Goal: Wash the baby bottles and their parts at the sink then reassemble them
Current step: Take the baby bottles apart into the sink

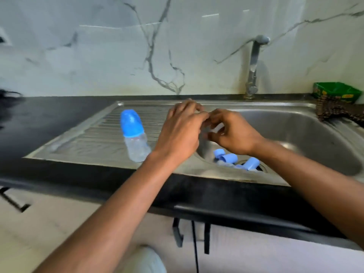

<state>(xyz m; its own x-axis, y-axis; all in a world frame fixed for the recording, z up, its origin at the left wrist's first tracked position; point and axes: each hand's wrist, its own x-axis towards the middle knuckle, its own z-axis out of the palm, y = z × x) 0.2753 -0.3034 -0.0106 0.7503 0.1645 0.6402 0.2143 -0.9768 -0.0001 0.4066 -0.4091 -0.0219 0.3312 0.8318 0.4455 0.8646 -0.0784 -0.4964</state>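
One assembled baby bottle (135,138), clear with a blue cap, lies on the steel drainboard (84,140) left of my hands. My left hand (183,131) and right hand (234,133) meet fingertip to fingertip above the basin's left rim. Together they pinch a small clear bottle part (206,125), too blurred to identify. Below them, several loose blue bottle parts (229,158) lie in the sink basin (299,134) beside the drain (261,168).
The faucet (253,66) stands at the back of the basin against the marble wall, with no water visible. A green box (334,92) and a brown woven cloth (334,111) sit at the sink's back right corner. Black countertop (49,119) extends to the left.
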